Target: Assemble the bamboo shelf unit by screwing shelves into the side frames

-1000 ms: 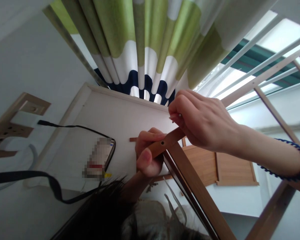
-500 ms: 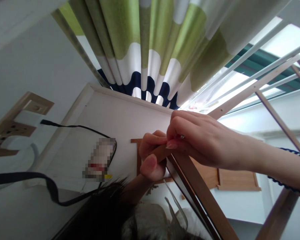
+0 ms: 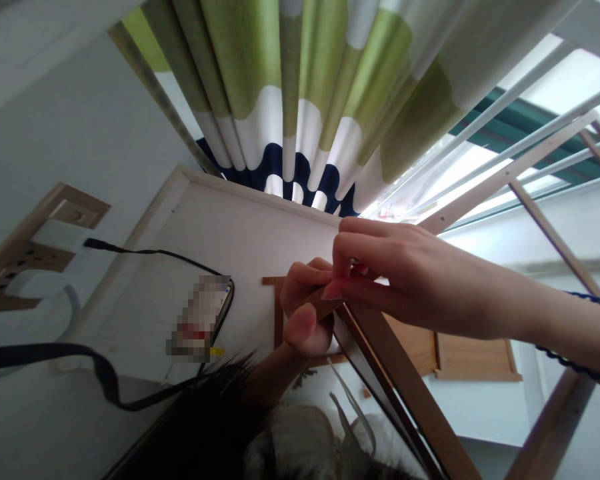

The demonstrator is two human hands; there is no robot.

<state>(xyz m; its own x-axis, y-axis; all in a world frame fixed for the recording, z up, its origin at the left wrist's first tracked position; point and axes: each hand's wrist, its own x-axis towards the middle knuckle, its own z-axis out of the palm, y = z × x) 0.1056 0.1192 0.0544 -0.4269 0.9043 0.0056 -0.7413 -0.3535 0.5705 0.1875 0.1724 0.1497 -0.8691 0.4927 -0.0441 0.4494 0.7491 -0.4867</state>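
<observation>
A brown wooden frame (image 3: 405, 380) slants up from the bottom right to the middle of the view. My left hand (image 3: 305, 310) is wrapped round a short wooden piece at the frame's top end, its thumb below. Over that same end, my right hand (image 3: 395, 273) comes in from the right with fingers bent and pinched together. A small shiny thing shows between the right fingers, too small to name. A dark blue braided cord (image 3: 575, 367) circles the right wrist.
Patterned curtains (image 3: 310, 87) hang at the top. A wall socket (image 3: 55, 233) with white plugs is at the left. A phone-like object, blurred out (image 3: 200, 317), lies with a black cable (image 3: 103, 373) on a white surface (image 3: 220, 220). Wooden bars (image 3: 550, 230) cross the right. Dark hair (image 3: 200, 427) fills the lower middle.
My right hand has shifted slightly, its fingers lifting a little and opening a small gap above the thumb. My left hand keeps its hold on the wood.
</observation>
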